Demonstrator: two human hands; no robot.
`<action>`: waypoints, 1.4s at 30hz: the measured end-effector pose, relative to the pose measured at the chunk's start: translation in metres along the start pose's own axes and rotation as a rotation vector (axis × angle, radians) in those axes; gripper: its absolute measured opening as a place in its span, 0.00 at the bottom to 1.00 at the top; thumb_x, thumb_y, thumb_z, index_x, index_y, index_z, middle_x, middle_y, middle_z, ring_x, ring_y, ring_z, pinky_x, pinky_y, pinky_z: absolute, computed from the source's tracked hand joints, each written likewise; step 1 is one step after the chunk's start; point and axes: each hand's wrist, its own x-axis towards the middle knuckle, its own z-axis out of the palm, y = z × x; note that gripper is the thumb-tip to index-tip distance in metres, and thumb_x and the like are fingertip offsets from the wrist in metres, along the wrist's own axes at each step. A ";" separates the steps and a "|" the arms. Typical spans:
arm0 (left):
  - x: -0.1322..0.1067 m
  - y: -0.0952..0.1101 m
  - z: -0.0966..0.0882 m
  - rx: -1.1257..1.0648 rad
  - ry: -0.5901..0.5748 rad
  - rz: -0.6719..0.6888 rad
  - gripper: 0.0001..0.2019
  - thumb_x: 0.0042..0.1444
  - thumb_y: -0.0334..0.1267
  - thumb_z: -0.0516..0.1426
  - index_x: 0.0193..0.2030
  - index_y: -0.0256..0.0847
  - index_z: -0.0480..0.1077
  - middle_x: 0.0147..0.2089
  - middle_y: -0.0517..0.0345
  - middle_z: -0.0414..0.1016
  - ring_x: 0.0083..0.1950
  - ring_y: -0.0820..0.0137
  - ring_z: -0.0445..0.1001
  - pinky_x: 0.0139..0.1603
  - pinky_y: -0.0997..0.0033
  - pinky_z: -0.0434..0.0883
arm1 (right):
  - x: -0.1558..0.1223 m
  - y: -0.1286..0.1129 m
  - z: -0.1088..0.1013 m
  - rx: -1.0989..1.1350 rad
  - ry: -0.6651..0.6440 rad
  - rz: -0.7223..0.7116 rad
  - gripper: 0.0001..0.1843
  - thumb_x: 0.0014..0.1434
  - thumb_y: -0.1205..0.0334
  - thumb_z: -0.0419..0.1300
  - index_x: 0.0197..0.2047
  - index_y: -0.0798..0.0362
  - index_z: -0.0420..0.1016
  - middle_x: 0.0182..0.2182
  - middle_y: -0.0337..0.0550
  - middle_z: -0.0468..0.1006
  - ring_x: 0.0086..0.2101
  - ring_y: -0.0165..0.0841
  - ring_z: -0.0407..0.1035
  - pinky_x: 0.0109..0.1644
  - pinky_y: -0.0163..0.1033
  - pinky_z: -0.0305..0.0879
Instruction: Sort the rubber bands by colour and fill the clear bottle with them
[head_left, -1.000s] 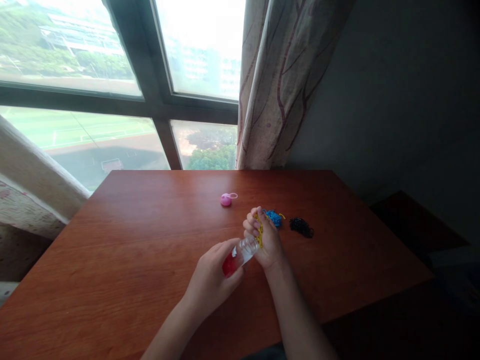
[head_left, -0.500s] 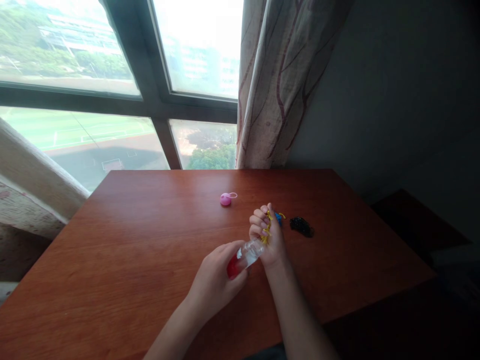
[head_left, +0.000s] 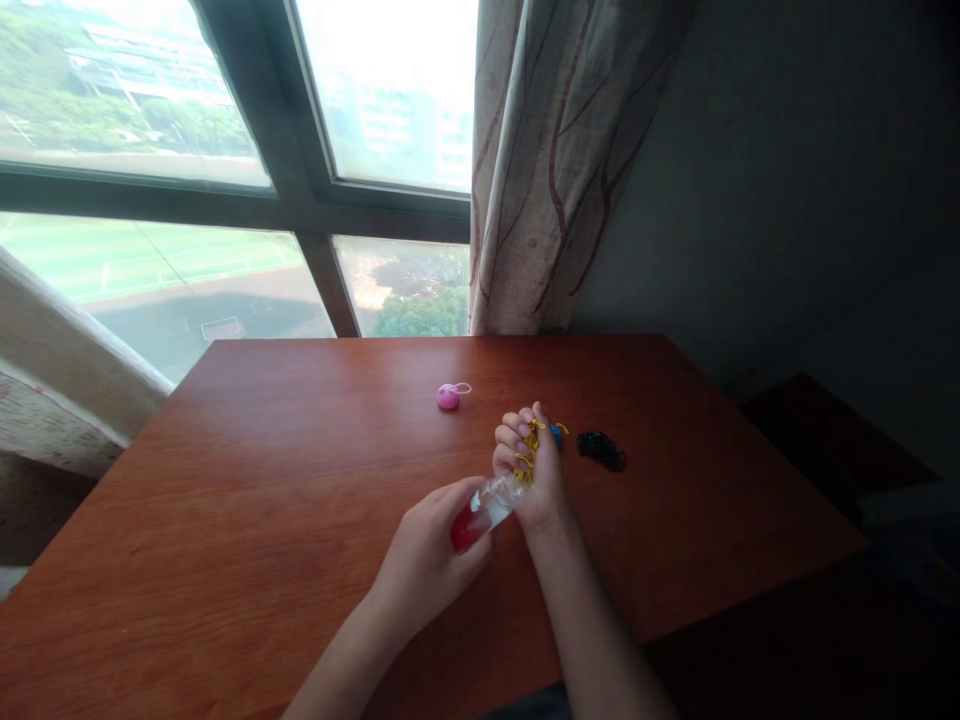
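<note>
My left hand (head_left: 431,530) is wrapped round a small clear bottle (head_left: 491,505), tilted with its open mouth up and to the right. Something red (head_left: 463,530) fills its lower part. Right at the mouth, my right hand (head_left: 538,465) is curled, palm inward, around a bunch of thin yellow rubber bands (head_left: 528,450), some poking out between the fingers. The bottle mouth touches or nearly touches the bands near the heel of that hand. Just behind the right thumb shows a small blue bunch (head_left: 555,433), partly hidden, with a yellow band (head_left: 562,428) beside it.
A pink round cap (head_left: 448,397) with a loop lies further back on the wooden table (head_left: 285,480). To the right of my right hand is a pile of black bands (head_left: 600,450). Window (head_left: 300,200) and curtain (head_left: 532,180) stand behind the table.
Both hands keep nearly the same pose. The yellow bands in my right hand have shifted a little between the fingers, and the whole view has moved slightly.
</note>
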 end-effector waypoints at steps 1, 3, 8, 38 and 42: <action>0.000 0.000 0.000 0.000 0.001 -0.001 0.15 0.51 0.28 0.54 0.46 0.43 0.69 0.38 0.60 0.75 0.38 0.68 0.72 0.40 0.73 0.66 | 0.000 0.000 -0.001 0.025 -0.005 0.009 0.17 0.57 0.63 0.67 0.28 0.51 0.59 0.21 0.26 0.59 0.18 0.19 0.52 0.14 0.20 0.47; 0.000 0.000 0.000 0.004 -0.001 -0.005 0.13 0.52 0.29 0.55 0.45 0.43 0.70 0.38 0.60 0.75 0.37 0.68 0.72 0.40 0.73 0.66 | 0.001 -0.001 -0.003 0.064 -0.006 0.022 0.17 0.56 0.64 0.66 0.28 0.51 0.58 0.21 0.27 0.59 0.18 0.19 0.53 0.16 0.21 0.49; 0.002 0.000 0.000 0.022 -0.002 -0.011 0.14 0.51 0.29 0.55 0.46 0.43 0.71 0.36 0.59 0.75 0.36 0.68 0.72 0.38 0.73 0.66 | 0.001 -0.001 -0.007 0.045 -0.002 0.002 0.16 0.57 0.64 0.65 0.28 0.50 0.58 0.21 0.28 0.60 0.20 0.22 0.54 0.18 0.22 0.53; 0.004 0.003 -0.004 0.078 -0.046 -0.071 0.09 0.52 0.29 0.53 0.40 0.43 0.67 0.34 0.61 0.72 0.35 0.69 0.69 0.36 0.73 0.61 | -0.004 0.000 0.001 0.067 -0.034 -0.026 0.15 0.57 0.64 0.65 0.29 0.51 0.60 0.24 0.29 0.62 0.23 0.21 0.59 0.21 0.22 0.59; 0.002 0.004 -0.005 0.089 -0.054 -0.088 0.06 0.53 0.30 0.53 0.37 0.43 0.66 0.33 0.62 0.72 0.34 0.70 0.68 0.35 0.73 0.60 | -0.004 0.000 0.002 0.061 -0.018 -0.018 0.16 0.57 0.64 0.65 0.28 0.51 0.60 0.25 0.29 0.64 0.24 0.20 0.61 0.23 0.21 0.62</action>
